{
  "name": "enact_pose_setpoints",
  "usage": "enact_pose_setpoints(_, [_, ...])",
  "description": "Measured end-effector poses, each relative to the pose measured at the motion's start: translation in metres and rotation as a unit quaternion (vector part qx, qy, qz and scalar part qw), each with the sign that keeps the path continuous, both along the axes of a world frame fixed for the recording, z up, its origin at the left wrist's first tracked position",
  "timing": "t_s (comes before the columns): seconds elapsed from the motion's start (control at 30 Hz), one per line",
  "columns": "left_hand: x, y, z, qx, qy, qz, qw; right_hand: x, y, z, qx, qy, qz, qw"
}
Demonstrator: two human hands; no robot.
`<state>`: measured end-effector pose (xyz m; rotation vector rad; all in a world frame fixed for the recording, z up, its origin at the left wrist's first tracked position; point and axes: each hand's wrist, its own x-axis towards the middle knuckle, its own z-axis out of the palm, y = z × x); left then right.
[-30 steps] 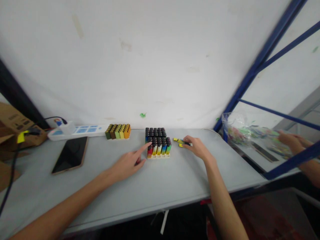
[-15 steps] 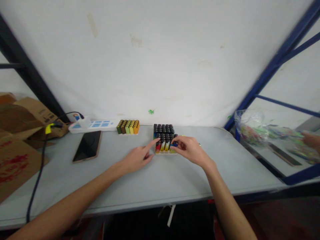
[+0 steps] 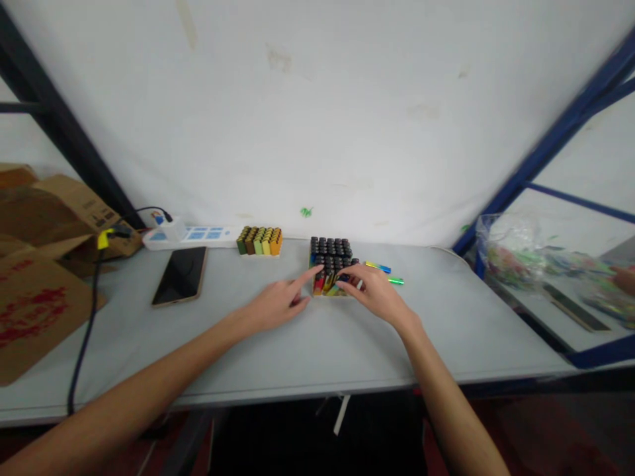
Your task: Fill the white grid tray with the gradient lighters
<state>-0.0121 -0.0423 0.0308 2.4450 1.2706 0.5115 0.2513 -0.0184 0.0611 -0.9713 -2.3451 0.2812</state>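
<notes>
A block of upright black-topped lighters (image 3: 331,248) stands in rows near the wall, its front row showing red and yellow bodies. My left hand (image 3: 278,301) is at its front left corner, the index finger stretched out to a black top, the thumb apart and nothing held. My right hand (image 3: 372,288) is at the front right, thumb and fingers pinched on a dark-topped lighter (image 3: 343,277). Just beyond my right hand lie a blue and yellow lighter (image 3: 378,267) and a green lighter (image 3: 395,281), partly hidden.
A second block of green, brown and orange pieces (image 3: 258,241) stands to the left, beside a white power strip (image 3: 211,237). A phone (image 3: 180,276), a black cable (image 3: 89,324) and cardboard boxes (image 3: 44,291) lie further left. Behind the blue frame are plastic bags (image 3: 510,258) and another person's hand.
The camera view has shifted slightly. The front lighters beside my right fingers now lean, and the blue and green lighters beyond my right hand show more. My left index finger still reaches the block.
</notes>
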Motion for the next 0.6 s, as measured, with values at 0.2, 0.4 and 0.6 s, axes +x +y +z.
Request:
enact_pose_setpoints(0.2, [0.001, -0.001, 0.0, 0.007, -0.009, 0.003, 1.0, -0.009, 0.004, -0.015, 0.014, 0.008, -0.034, 0.999])
enact_pose_setpoints(0.4, [0.001, 0.0, -0.003, 0.015, -0.01, 0.007, 1.0, -0.012, 0.004, -0.02, 0.012, 0.011, -0.039, 0.999])
enact_pose_setpoints(0.6, [0.001, 0.0, -0.002, 0.009, -0.011, 0.011, 1.0, -0.013, 0.004, -0.02, -0.008, 0.011, -0.039, 0.999])
